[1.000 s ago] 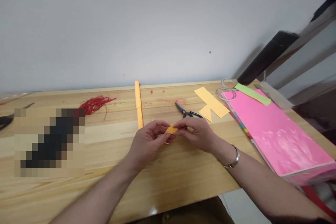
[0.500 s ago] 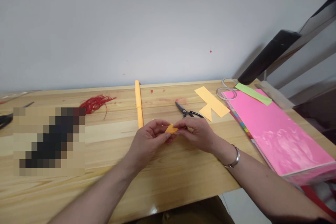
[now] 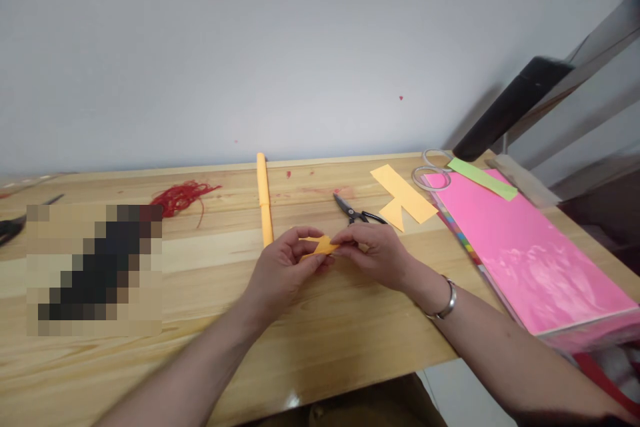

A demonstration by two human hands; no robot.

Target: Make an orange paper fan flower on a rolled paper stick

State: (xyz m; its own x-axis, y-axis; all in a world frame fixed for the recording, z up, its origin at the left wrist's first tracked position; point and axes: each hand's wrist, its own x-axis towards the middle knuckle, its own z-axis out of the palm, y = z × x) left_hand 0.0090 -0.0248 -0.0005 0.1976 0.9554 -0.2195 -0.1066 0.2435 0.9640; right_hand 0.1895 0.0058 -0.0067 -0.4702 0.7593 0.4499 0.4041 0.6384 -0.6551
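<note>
A small folded piece of orange paper (image 3: 323, 246) sits between both of my hands, just above the wooden table (image 3: 320, 340). My left hand (image 3: 285, 269) pinches its left end with thumb and fingers curled. My right hand (image 3: 376, 252), with a silver bracelet on the wrist, pinches its right end. Part of the paper is hidden by my fingers.
An orange paper roll (image 3: 264, 197) lies behind my hands, with small black scissors (image 3: 356, 211) and orange paper scraps (image 3: 403, 197) to the right. A pink paper stack (image 3: 520, 253) with a green strip (image 3: 481, 178) and silver scissors (image 3: 429, 171) fills the right side. Red thread (image 3: 181, 196) lies at the left.
My left fingers have shifted a little, so slightly more of the orange paper shows. Both hands stay in the same place.
</note>
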